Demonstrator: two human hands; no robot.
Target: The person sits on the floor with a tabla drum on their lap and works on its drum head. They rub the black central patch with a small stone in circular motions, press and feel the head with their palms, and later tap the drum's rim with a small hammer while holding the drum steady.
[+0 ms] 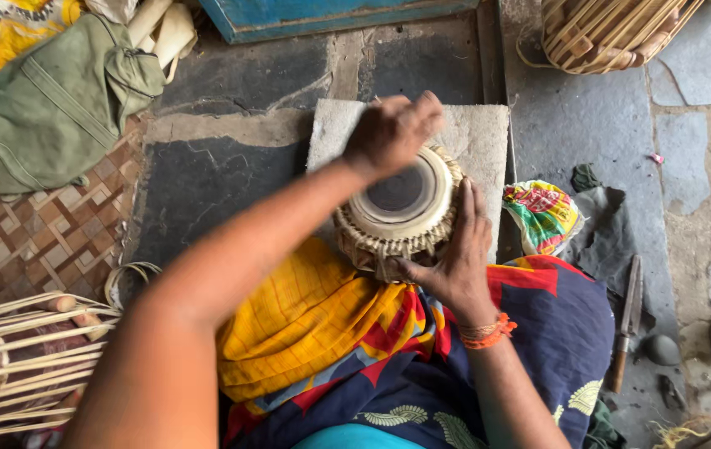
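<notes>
A small hand drum (401, 204) with a pale skin, a dark round centre and woven lacing round its rim rests on my lap, on a yellow, red and dark blue cloth (314, 324). My left hand (393, 129) reaches across and sits curled over the drum's far rim. It is blurred, and I cannot see whether anything is inside the fist. My right hand (455, 258), with an orange thread band at the wrist, grips the drum's near right side, fingers spread along the lacing.
A grey stone slab (484, 137) lies under the drum's far side. A second laced drum (23, 366) stands at the lower left and a green bag (48, 108) at the upper left. To the right are a colourful packet (542, 212) and a wooden-handled tool (628, 320). A cane basket (613, 29) sits at the top right.
</notes>
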